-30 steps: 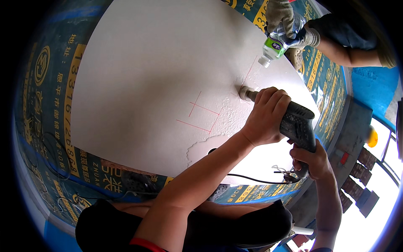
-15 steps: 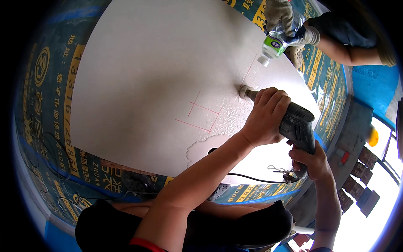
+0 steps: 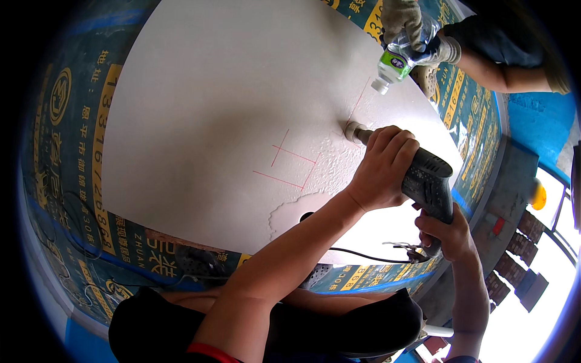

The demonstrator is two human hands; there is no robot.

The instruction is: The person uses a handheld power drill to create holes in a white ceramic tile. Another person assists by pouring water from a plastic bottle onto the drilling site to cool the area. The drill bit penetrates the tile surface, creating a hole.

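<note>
A dusty dark power drill (image 3: 431,175) is held in both my hands. My left hand (image 3: 387,166) wraps round its front body, while my right hand (image 3: 446,233) grips the rear handle. The round hole saw bit (image 3: 354,131) on its nose touches the pale tile slab (image 3: 200,109), beside a red line. Wet drops and a puddle spread over the slab close to the bit. Opposite me, a co-worker's gloved hands (image 3: 408,30) hold a clear plastic bottle (image 3: 394,63) with a green label, tilted cap-down over the slab.
Red marking lines (image 3: 284,163) cross the slab left of the drill. A round dark hole (image 3: 306,216) is partly hidden by my left forearm. The drill's black cord (image 3: 369,259) runs along the near edge. Printed green sheeting (image 3: 72,151) covers the floor around.
The drill and both my hands stay almost in place. The bottle and the co-worker's hands have hardly shifted.
</note>
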